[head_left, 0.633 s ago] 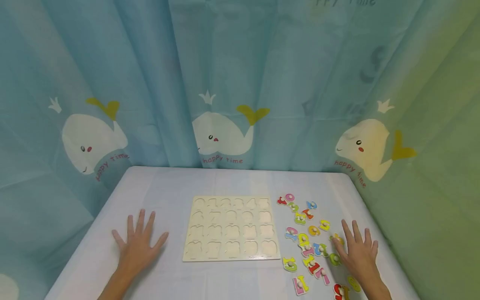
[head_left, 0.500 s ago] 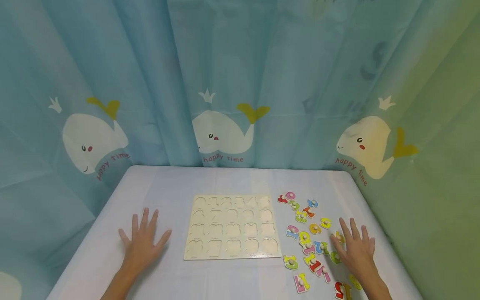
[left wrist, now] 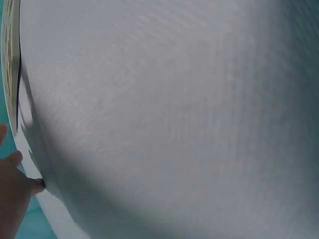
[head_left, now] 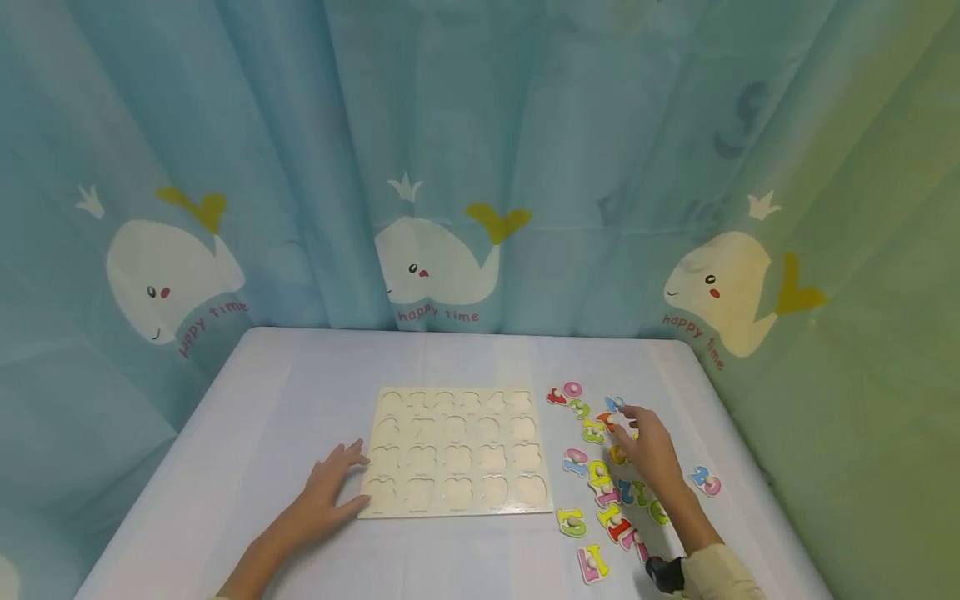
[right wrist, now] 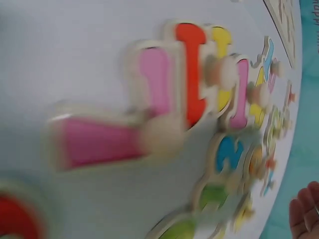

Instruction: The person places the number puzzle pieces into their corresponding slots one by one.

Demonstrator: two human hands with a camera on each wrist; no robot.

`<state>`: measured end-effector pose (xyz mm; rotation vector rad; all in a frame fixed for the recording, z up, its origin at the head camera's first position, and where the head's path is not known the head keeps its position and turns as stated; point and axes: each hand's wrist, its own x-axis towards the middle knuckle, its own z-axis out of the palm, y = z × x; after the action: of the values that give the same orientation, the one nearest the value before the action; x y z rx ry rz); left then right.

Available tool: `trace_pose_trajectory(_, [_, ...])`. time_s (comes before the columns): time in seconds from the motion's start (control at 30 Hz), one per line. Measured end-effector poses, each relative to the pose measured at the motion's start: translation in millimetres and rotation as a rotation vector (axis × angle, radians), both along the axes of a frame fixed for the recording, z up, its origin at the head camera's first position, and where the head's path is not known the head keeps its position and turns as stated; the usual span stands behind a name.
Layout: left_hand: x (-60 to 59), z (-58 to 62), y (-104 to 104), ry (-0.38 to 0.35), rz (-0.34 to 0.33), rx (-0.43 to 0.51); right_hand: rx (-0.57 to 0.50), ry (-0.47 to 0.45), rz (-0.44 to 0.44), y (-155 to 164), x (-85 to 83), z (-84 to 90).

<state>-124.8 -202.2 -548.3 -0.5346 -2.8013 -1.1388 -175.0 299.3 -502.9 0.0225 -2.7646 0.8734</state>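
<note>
A pale wooden number puzzle board (head_left: pixel 474 443) with shaped recesses lies flat mid-table. My left hand (head_left: pixel 327 493) is at its left edge, fingertips right at the rim and thumb apart from the fingers. In the left wrist view that hand (left wrist: pixel 14 194) shows beside the board's side (left wrist: pixel 11 64). My right hand (head_left: pixel 651 447) reaches over the scattered number pieces, thumb and forefinger apart. The fingertips are close to an orange-red number piece (head_left: pixel 604 419) and a blue number piece (head_left: pixel 615 404). At the right wrist view's edge, its fingers (right wrist: pixel 305 209) show nothing held.
Several knobbed number pieces lie right of the board, among them a pink-and-yellow one (head_left: pixel 592 564) and a blue-and-pink one (head_left: pixel 705 480). A dark object (head_left: pixel 664 573) sits by the right sleeve (head_left: pixel 723 575). A whale-print curtain (head_left: pixel 442 167) stands behind the table.
Both hands were spread wide at the sides. My left hand has moved right to the board's edge. My right hand has moved left and away, over the number pieces.
</note>
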Motion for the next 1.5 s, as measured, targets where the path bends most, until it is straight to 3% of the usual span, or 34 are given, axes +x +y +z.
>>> trace_pose_trajectory(0.1, [-1.3, 0.7, 0.3, 0.006, -0.015, 0.019, -0.033, -0.018, -0.015, -8.1, -20.8, -2.1])
trace_pose_trajectory(0.3, [-2.6, -1.2, 3.7, 0.023, -0.081, -0.003, -0.135, -0.152, -0.054, -12.6, -53.4, -9.5])
trace_pose_trajectory(0.5, [0.7, -0.3, -0.4, -0.014, -0.053, -0.007, -0.222, -0.168, -0.022, -19.3, -74.1, -19.9])
trace_pose_trajectory(0.7, [3.9, -2.6, -5.1, -0.021, -0.045, 0.032, -0.217, -0.207, 0.021, -30.4, -93.5, -29.9])
trace_pose_trajectory(0.93, [3.7, -6.8, -2.8, -0.03, -0.049, 0.043, -0.168, -0.191, -0.06, -46.6, -100.1, -36.9])
trace_pose_trajectory(1.1, [5.6, -8.0, 0.1, -0.072, -0.038, 0.026, -0.174, -0.196, -0.128, -48.6, -94.6, -43.0])
trace_pose_trajectory(1.2, [4.5, -9.6, 2.6, -0.062, -0.049, 0.013, -0.172, -0.174, -0.143, -44.6, -91.3, -44.3])
trace_pose_trajectory(1.3, [3.0, -11.6, 4.2, -0.035, -0.051, -0.002, -0.177, -0.125, -0.117, -44.6, -92.4, -40.3])
trace_pose_trajectory(1.5, [4.8, -11.1, 1.3, -0.018, -0.017, -0.005, -0.119, -0.08, 0.044, -65.1, -103.7, -30.9])
